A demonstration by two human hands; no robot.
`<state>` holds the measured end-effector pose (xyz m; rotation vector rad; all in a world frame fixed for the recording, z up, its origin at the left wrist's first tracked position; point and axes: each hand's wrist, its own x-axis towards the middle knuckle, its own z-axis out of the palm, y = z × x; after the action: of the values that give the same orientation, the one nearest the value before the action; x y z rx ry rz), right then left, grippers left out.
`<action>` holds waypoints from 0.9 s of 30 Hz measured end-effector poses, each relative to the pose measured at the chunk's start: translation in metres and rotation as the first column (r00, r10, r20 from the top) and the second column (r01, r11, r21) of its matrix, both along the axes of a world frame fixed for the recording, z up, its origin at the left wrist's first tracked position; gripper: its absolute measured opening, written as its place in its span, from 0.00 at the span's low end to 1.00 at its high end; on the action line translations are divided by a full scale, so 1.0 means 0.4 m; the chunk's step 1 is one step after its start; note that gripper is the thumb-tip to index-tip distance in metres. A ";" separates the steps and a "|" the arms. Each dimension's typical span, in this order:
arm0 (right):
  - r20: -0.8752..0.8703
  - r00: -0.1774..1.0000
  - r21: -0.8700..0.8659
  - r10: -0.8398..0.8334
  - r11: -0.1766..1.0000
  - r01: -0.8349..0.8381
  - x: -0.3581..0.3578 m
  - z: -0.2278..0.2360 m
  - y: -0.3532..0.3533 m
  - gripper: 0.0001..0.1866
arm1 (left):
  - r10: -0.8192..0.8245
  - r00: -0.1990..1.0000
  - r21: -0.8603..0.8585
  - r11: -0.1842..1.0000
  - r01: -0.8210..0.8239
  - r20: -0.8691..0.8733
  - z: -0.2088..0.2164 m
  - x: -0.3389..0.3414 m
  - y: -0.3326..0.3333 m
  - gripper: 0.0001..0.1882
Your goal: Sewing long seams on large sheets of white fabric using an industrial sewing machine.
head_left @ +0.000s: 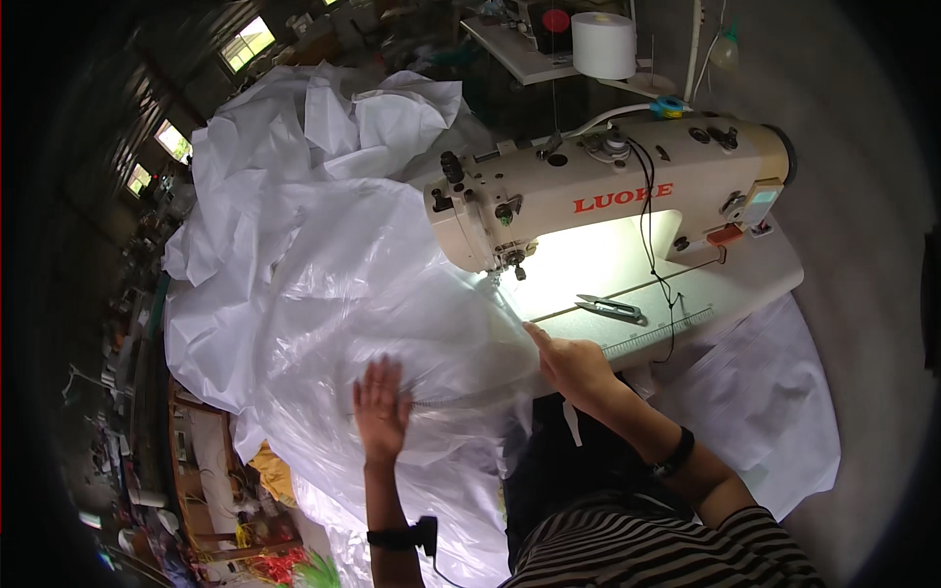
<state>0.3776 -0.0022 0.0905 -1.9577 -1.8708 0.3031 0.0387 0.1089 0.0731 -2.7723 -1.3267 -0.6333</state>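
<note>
A large, crumpled sheet of white translucent plastic spreads left of an industrial sewing machine. Its right edge runs under the needle area, where a lamp lights the bed. Palm down over the sheet, my left hand has its fingers apart and slightly blurred; whether it touches is unclear. My right hand is at the front edge of the machine bed, index finger and thumb side closed on the sheet's edge, the other fingers curled and partly hidden. Thread snips lie on the bed right of the needle.
A white thread cone stands behind the machine. A black cord dangles over the arm onto the bed. White fabric hangs at the right. Yellow cloth and a wooden frame lie low at the left.
</note>
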 end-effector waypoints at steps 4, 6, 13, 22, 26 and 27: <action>-0.036 0.992 0.080 0.117 0.990 -0.114 0.014 -0.007 -0.012 0.23 | 0.115 0.993 0.077 0.991 -0.114 -0.010 -0.002 0.016 -0.009 0.27; 0.009 0.989 0.092 0.149 0.985 -0.149 0.017 -0.004 -0.016 0.21 | -0.063 0.982 -0.109 0.991 0.083 0.178 0.005 0.015 -0.006 0.26; 0.091 0.989 0.149 0.113 0.981 -0.126 0.021 0.020 -0.047 0.12 | 0.164 0.942 0.040 0.982 -0.184 0.292 -0.011 -0.016 -0.055 0.18; 0.076 0.991 0.326 0.107 0.937 -0.126 0.026 -0.004 -0.058 0.09 | 0.266 0.906 0.043 0.954 -0.296 0.328 0.080 -0.083 -0.007 0.04; 0.206 0.976 0.417 0.074 0.896 -0.155 0.025 -0.007 -0.070 0.08 | 0.008 0.850 -0.012 1.000 -0.002 0.526 0.084 -0.037 -0.033 0.08; 0.202 0.977 0.403 0.071 0.903 -0.149 0.026 -0.006 -0.071 0.08 | -0.048 0.971 0.045 0.998 0.038 0.233 0.075 -0.027 -0.048 0.11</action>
<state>0.3880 -0.0306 0.0882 -1.6343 -1.9664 -0.2410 0.0280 0.0898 0.1030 -2.7704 -1.2742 -1.0048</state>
